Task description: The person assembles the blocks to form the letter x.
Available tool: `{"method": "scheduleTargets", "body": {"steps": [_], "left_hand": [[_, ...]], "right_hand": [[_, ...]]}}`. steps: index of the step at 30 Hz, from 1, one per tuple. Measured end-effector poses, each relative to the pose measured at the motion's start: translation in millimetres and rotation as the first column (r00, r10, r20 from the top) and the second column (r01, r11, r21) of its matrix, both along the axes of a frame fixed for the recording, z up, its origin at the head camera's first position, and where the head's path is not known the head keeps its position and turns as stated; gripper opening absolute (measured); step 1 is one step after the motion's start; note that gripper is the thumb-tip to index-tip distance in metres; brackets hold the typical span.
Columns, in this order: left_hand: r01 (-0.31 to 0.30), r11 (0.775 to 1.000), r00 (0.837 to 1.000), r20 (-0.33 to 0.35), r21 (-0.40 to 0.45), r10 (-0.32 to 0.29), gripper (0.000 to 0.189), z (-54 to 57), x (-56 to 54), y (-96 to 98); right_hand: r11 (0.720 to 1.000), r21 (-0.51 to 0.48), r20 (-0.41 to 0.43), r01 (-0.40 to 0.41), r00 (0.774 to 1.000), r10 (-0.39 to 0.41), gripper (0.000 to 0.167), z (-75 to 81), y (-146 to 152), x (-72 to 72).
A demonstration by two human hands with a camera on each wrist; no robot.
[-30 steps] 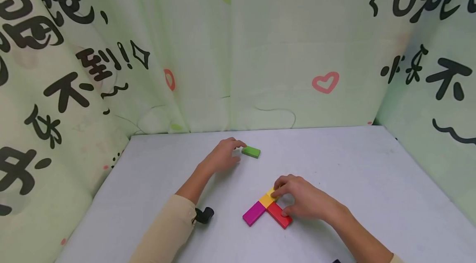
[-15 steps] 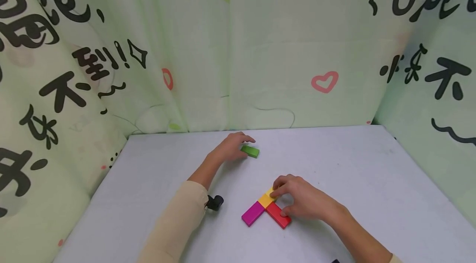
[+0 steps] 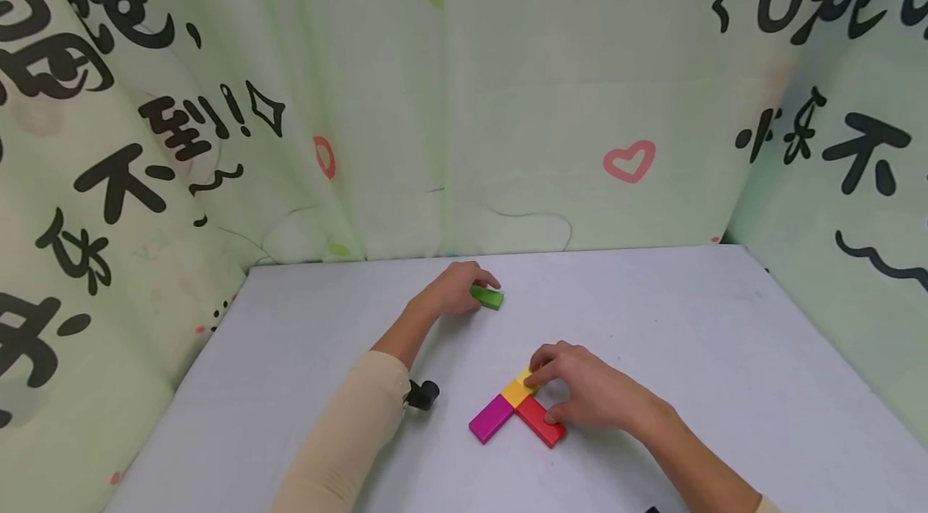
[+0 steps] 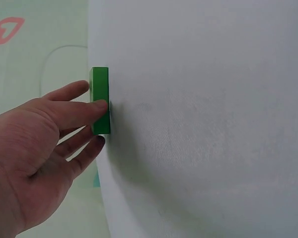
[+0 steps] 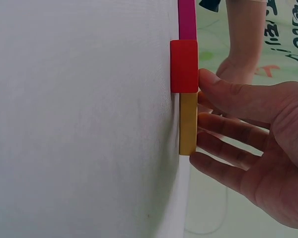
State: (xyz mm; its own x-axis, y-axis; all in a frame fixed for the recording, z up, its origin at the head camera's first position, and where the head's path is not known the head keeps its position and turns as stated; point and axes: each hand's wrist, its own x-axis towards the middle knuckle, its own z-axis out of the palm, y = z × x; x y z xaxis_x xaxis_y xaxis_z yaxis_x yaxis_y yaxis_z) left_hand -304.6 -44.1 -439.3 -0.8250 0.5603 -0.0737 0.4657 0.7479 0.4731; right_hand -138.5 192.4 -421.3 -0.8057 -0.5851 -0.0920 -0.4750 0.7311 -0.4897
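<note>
Near the table's far edge, my left hand (image 3: 457, 289) pinches a green block (image 3: 487, 297). In the left wrist view the thumb (image 4: 97, 105) lies across the green block's face, with fingers behind it. My right hand (image 3: 587, 384) rests over an L-shaped group of blocks. Its thumb is at the red block (image 3: 541, 423), and its fingertips touch the yellow block (image 3: 516, 392), whose far end they partly hide. A magenta block (image 3: 490, 419) lies in line with the yellow one, end to end. The red block extends from where these two meet.
The blocks lie on a white table (image 3: 652, 320). A pale green curtain (image 3: 522, 94) with black characters and heart prints surrounds the table's back and sides. A small black device (image 3: 423, 395) sits on the left wrist.
My left hand has moved right and its fingers have closed around the green block, which stays about where it was. My right hand holds its place over the yellow and red blocks.
</note>
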Motion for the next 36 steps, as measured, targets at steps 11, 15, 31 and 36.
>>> {"method": "scheduleTargets", "body": {"steps": [11, 15, 31, 36], "left_hand": [[0.033, 0.999, 0.999, -0.023, -0.017, -0.033, 0.04, 0.4, 3.4, -0.7], [0.049, 0.999, 0.998, -0.039, -0.017, -0.05, 0.04, 0.0, 5.0, -2.6], [0.082, 0.997, 0.996, 0.017, -0.012, -0.082, 0.036, 8.4, 28.5, -9.4], [0.117, 0.993, 0.993, 0.036, -0.029, -0.116, 0.035, 10.5, 37.4, -13.7]], "right_hand": [[1.0, 0.005, 0.012, 0.017, 1.0, -0.017, 0.034, 0.6, -2, 0.8], [1.0, 0.009, 0.008, 0.015, 1.0, -0.015, 0.034, 0.6, -2, 1.0], [1.0, 0.015, -0.002, 0.02, 1.0, -0.02, 0.035, -0.4, -1, 0.6], [1.0, 0.009, -0.011, 0.017, 1.0, -0.016, 0.034, -0.1, -1, 1.2]]}}
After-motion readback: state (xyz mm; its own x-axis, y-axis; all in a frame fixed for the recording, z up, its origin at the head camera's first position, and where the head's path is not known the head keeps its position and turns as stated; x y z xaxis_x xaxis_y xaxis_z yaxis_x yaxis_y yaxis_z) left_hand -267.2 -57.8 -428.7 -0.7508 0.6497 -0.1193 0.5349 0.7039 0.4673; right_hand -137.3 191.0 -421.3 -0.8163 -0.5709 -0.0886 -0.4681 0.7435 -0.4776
